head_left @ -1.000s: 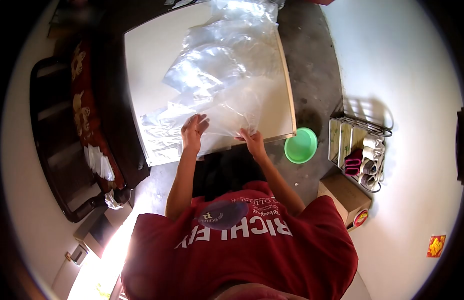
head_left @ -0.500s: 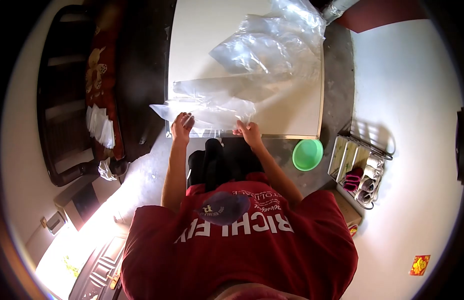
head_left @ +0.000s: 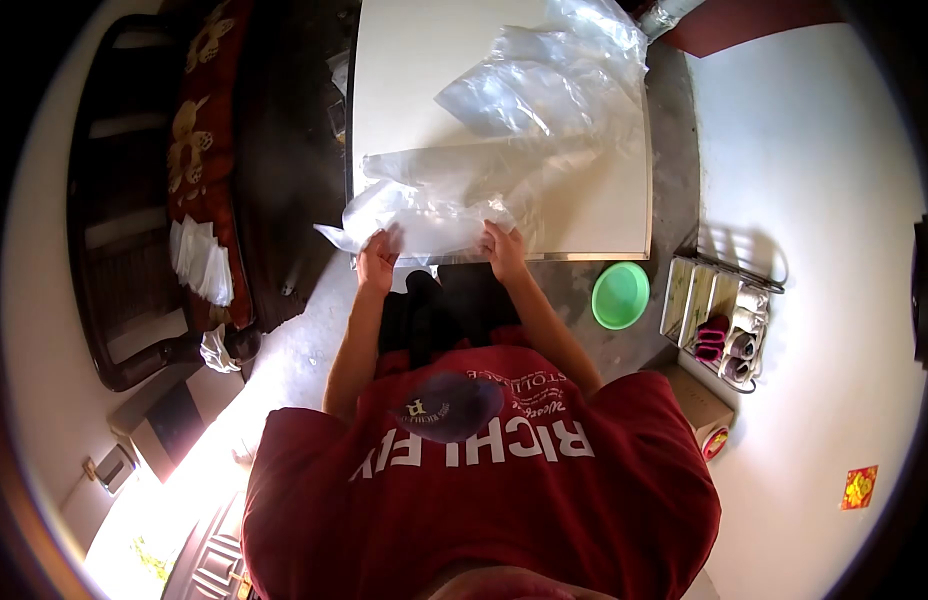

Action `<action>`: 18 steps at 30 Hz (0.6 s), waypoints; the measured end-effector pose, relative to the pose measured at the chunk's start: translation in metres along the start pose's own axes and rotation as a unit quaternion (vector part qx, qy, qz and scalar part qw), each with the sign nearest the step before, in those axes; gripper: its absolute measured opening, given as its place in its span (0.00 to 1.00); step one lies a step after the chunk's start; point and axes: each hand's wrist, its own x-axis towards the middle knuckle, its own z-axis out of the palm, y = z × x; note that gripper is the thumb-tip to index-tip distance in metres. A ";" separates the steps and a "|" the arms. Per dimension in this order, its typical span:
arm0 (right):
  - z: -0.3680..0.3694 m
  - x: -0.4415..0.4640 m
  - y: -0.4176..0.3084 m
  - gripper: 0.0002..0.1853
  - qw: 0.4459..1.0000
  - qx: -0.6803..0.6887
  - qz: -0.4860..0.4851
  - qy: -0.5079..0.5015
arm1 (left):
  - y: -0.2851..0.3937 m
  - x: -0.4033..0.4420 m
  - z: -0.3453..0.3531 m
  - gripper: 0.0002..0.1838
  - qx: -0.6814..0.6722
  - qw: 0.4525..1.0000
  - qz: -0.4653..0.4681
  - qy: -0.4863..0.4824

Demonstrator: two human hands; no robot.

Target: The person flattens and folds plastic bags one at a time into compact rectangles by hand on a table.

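A clear plastic sheet or bag (head_left: 434,225) lies partly folded across the near part of a white table (head_left: 404,95). At its near left edge my left hand (head_left: 378,262) is closed on the plastic. My right hand (head_left: 504,252) pinches the same piece farther right, by the table's front edge. Both hands are at about the same distance from me. More crumpled clear plastic (head_left: 544,85) spreads over the back right of the table. Where one layer of plastic ends and another begins cannot be made out.
A green basin (head_left: 620,295) stands on the floor right of the table. Beyond it are a shoe rack (head_left: 699,300) and a cardboard box (head_left: 696,395). On the left, a dark wooden bench (head_left: 114,355) has a patterned cover and folded white plastic (head_left: 201,262).
The near plastic has been drawn into a narrower folded strip along the front edge. My left hand, earlier open, is now closed on it. The view has shifted too.
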 end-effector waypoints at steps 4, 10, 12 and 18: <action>-0.005 0.005 0.003 0.04 0.997 -0.067 -0.004 0.036 | 0.007 0.007 -0.001 0.14 0.013 0.997 0.036 -0.071; 0.020 0.003 -0.020 0.08 0.983 -0.150 -0.109 -0.014 | 0.040 0.006 0.026 0.18 -0.059 0.983 0.065 -0.163; 0.018 0.001 -0.024 0.08 0.982 -0.129 -0.136 -0.027 | 0.043 -0.004 0.026 0.18 -0.082 0.982 0.036 -0.164; -0.022 0.017 -0.009 0.12 0.964 -0.236 -0.061 0.105 | 0.002 0.028 -0.022 0.15 0.070 0.997 0.021 0.038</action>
